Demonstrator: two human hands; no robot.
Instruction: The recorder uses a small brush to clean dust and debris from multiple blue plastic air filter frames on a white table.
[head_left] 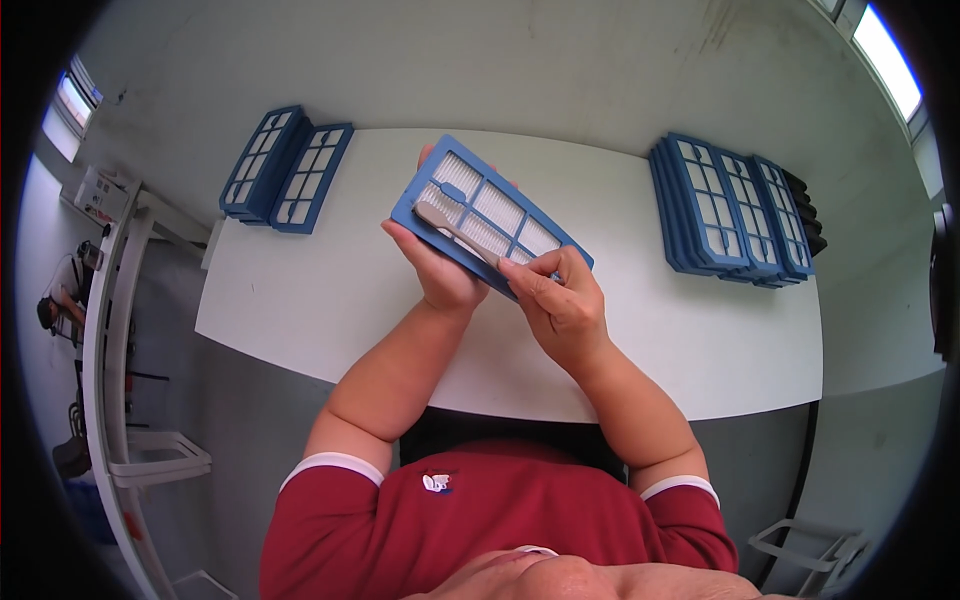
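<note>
My left hand holds a blue-framed pleated air filter tilted above the table, thumb along its near edge and fingertips showing past the far edge. White pleats show between the ribs of its frame. In my right hand, thumb and fingers pinch the handle of a slim grey-brown toothbrush. Its rounded head lies over the pleats near the filter's left end, apparently touching them. The bristle side faces the filter and is mostly hidden. My right fingers are close to the filter's lower right edge.
Blue filters are stacked at the table's back left; more filter stacks stand at the right, with black pieces behind them. The white table meets a wall. Left of it are a white frame and a distant person.
</note>
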